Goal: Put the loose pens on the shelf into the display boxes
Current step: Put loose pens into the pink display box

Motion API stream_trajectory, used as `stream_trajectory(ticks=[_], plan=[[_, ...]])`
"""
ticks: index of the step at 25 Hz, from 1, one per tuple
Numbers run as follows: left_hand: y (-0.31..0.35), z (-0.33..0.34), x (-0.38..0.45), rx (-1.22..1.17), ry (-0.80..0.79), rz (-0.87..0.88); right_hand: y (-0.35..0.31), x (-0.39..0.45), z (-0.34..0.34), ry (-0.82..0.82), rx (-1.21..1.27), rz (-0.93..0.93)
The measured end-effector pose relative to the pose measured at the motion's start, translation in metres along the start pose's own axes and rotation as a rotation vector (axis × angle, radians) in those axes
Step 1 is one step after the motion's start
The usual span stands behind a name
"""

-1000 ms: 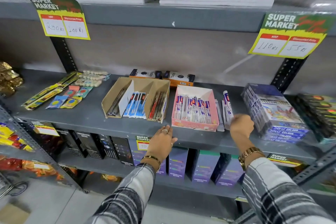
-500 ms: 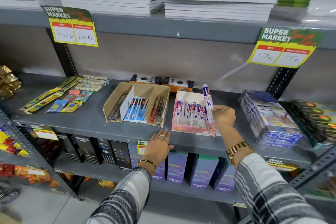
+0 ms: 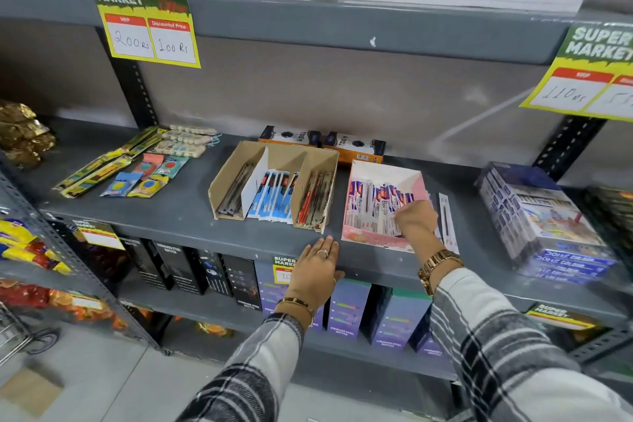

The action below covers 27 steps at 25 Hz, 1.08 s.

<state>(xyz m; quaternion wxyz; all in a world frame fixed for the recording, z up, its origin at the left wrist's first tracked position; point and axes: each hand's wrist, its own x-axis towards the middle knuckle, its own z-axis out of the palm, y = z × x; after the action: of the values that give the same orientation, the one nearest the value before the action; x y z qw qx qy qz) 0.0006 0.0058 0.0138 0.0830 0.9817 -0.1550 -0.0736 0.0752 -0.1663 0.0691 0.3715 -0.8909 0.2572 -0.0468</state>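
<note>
Head view: the camera looks down on a grey metal shelf (image 3: pixel 164 216) stocked with stationery, both arms in plaid sleeves reaching in.
Right hand: the right hand (image 3: pixel 416 219) is inside the front right corner of the pink display box (image 3: pixel 383 243), fingers curled down over the packed pens. It seems to be pressing a pen pack into the row; whether it grips one or has let go, I cannot tell, since the fingertips are hidden behind the knuckles.
Left hand: the left hand (image 3: pixel 318 271) lies flat and spread, holding nothing, palm on the front edge of the shelf just below the cardboard box. Likely a brace for leaning in.
Pink box contents: the blister-packed pens (image 3: pixel 373 205) stand in a slanted row, leaning back, so the printed faces show to a shopper.
Loose pens: at least one slim pen pack (image 3: pixel 445 216) lies flat on the shelf just beside the pink box's right wall, partly hidden by the right wrist. This is what remains to be boxed on that side.
Cardboard display box (image 3: pixel 274 181): three compartments, dark pens on the left, blue packs in the middle, red on the right, sorted by colour.
Progress: judged from the layout, nearly done on this shelf; the pack beside the pink box is the likely next pick.
</note>
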Motion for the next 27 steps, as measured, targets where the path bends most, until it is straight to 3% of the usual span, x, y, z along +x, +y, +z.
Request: stream_trajectory(ticks=[3, 10, 14, 19, 27], plan=[[-0.001, 0.002, 0.0, -0.009, 0.02, 0.002, 0.0, -0.001, 0.005, 0.01, -0.109, -0.025], [-0.003, 0.004, 0.001, -0.012, 0.04, 0.01, -0.002, -0.004, 0.002, 0.051, -0.079, -0.103], [0.0, 0.003, -0.001, 0.003, 0.029, 0.001, -0.003, -0.014, -0.021, 0.19, -0.053, -0.197], [0.008, 0.0, -0.003, 0.049, -0.006, -0.032, 0.029, -0.017, -0.051, 0.309, -0.071, -0.124], [0.027, 0.008, -0.001, 0.052, 0.009, -0.137, 0.065, -0.006, -0.052, 0.075, -0.197, 0.059]])
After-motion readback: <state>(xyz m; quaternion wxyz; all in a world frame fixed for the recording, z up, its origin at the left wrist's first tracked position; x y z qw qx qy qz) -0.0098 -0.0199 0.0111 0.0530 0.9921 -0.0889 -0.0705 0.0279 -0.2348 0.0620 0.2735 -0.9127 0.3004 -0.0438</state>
